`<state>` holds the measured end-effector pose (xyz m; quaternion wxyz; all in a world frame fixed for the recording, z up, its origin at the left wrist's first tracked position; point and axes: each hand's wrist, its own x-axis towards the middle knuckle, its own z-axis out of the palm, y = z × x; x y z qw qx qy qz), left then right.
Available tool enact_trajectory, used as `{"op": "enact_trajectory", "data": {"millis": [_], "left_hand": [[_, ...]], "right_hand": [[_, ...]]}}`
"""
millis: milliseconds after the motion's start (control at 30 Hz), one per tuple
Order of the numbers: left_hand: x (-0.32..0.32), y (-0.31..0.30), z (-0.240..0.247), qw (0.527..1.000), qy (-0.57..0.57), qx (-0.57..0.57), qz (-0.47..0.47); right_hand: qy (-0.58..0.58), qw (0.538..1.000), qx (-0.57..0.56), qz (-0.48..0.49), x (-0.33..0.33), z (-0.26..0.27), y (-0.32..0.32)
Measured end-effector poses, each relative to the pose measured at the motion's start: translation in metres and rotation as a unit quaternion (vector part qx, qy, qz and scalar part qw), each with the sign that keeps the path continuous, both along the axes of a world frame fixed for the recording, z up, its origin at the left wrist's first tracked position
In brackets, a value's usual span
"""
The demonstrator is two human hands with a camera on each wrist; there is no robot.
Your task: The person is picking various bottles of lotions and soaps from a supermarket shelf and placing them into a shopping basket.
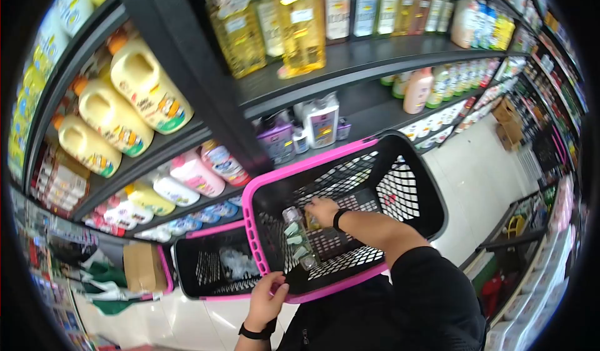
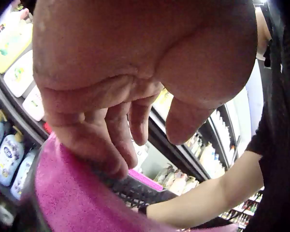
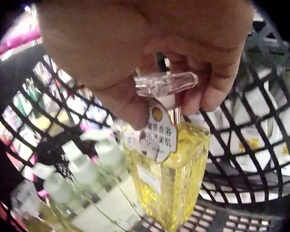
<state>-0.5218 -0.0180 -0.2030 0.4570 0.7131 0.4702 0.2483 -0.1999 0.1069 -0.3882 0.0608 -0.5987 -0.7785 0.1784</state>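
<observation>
Inside a black basket with a pink rim (image 1: 325, 163), my right hand (image 1: 324, 212) reaches down among bottles. The right wrist view shows my right hand (image 3: 150, 53) gripping the neck of a yellow bottle (image 3: 171, 174) below its clear cap, with a tag hanging there. Beside it stand several pale green pump bottles (image 3: 82, 166). My left hand (image 1: 267, 298) is at the basket's near left corner, by the pink rim. In the left wrist view, the fingers of my left hand (image 2: 121, 87) bend loosely above the pink rim (image 2: 72, 188); contact is unclear.
A second black basket (image 1: 215, 260) with a plastic bag in it is at the lower left, near a cardboard box (image 1: 144, 268). Shelves (image 1: 350, 57) of bottles run along the far side. More shelves and cardboard boxes (image 1: 509, 126) are at the right.
</observation>
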Motion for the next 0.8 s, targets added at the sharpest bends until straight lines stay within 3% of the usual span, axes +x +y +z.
{"op": "enact_trajectory", "data": {"millis": [100, 300, 333, 400, 533, 667, 767, 800], "left_hand": [[0.012, 0.026, 0.015, 1.0, -0.002, 0.003, -0.028], [0.092, 0.062, 0.048, 0.975, 0.033, 0.15, -0.162], [0.106, 0.068, 0.05, 0.969, 0.018, 0.146, -0.196], [0.128, 0.067, 0.059, 0.98, -0.038, 0.092, -0.171], [0.165, 0.075, 0.07, 0.974, -0.133, 0.074, -0.165], [0.214, 0.064, 0.082, 0.96, -0.236, 0.036, -0.147], [0.256, 0.055, 0.086, 0.943, -0.313, -0.019, -0.111], [0.272, 0.057, 0.084, 0.936, -0.331, -0.003, -0.12]], "right_hand": [[0.142, 0.987, 0.048, 0.065, 0.022, 0.091, -0.025], [0.27, 0.948, 0.121, 0.117, 0.046, 0.279, -0.064], [0.286, 0.938, 0.147, 0.131, 0.05, 0.301, -0.067], [0.305, 0.93, 0.154, 0.133, 0.06, 0.334, -0.077], [0.312, 0.917, 0.208, 0.138, 0.087, 0.364, -0.087], [0.383, 0.883, 0.26, 0.081, 0.128, 0.363, -0.096], [0.528, 0.835, 0.133, 0.076, 0.164, 0.331, -0.089], [0.507, 0.855, 0.078, 0.078, 0.178, 0.326, -0.09]]}}
